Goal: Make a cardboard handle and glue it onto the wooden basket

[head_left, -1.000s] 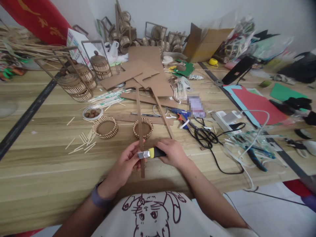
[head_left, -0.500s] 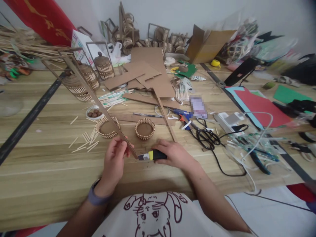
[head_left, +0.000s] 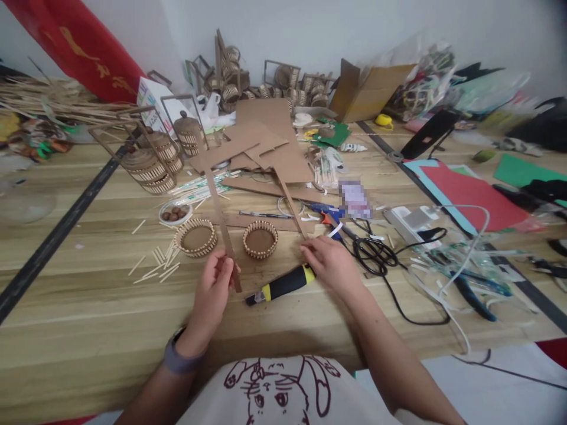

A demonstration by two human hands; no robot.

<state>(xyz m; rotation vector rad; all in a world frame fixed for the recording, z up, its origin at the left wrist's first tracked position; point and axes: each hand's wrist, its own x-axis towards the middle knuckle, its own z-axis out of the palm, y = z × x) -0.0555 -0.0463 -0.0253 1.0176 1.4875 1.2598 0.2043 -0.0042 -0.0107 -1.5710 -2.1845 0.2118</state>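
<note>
Brown cardboard, cut as a long narrow strip, is pinched near its lower end by the left hand, the rest reaching away past the fingers. On the tabletop between the hands lies a utility knife, dark tip towards the left one. A bump on its handle could, I'd judge, push that tip at those fingers; whether bare blade is out is too small to tell. The right hand bends low by the handle's end, fingers half curled at the near end of a second strip; I can't tell whether they grip it, nor whether the palm touches the knife.

Just beyond and between the hands stands a small slatted basket. Gripped at one end only, the first strip might swing and knock it, or flex and crease. Loose sticks beside the left hand could scatter under a careless wrist. Past the right hand, a snag on the black cable might drag the glue gun.

Farther out, something is masked by a pixelated patch, the second strip's far end disappears among cardboard sheets, and the plastic bags blur together.
</note>
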